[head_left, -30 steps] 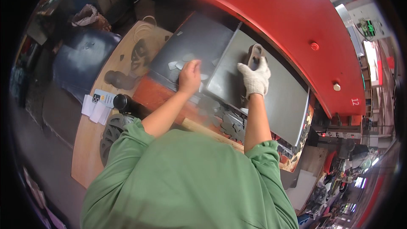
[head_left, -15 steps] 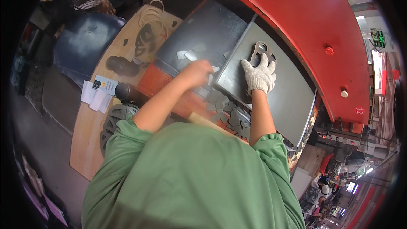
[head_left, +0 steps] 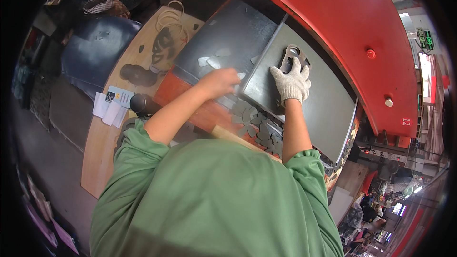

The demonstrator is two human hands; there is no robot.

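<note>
My bare left hand point(head_left: 219, 84) has its fingers curled in, over the edge between the dark slab point(head_left: 233, 33) and a raised grey board point(head_left: 326, 104). Whatever those fingers hold, if anything, is hidden. Small grey cut pieces point(head_left: 214, 62) lie close by on the slab. On the grey board rests my right hand point(head_left: 291, 85), in a white knit glove, its fingers spread. Its fingertips touch a flat metal frame with cut-out openings point(head_left: 288, 56), apparently a cutting die; the hand covers the near end of it.
Loose grey pieces point(head_left: 254, 123) are heaped below the board. A red machine beam point(head_left: 342, 38) with knobs curves along the far right side. On the wooden table point(head_left: 97, 162) at left are a phone point(head_left: 120, 96), white papers, a dark cylinder point(head_left: 139, 103) and a coiled cord point(head_left: 169, 18).
My left hand stays at nearly the same spot and looks less blurred. The right hand remains on the metal frame. The whole view has shifted slightly.
</note>
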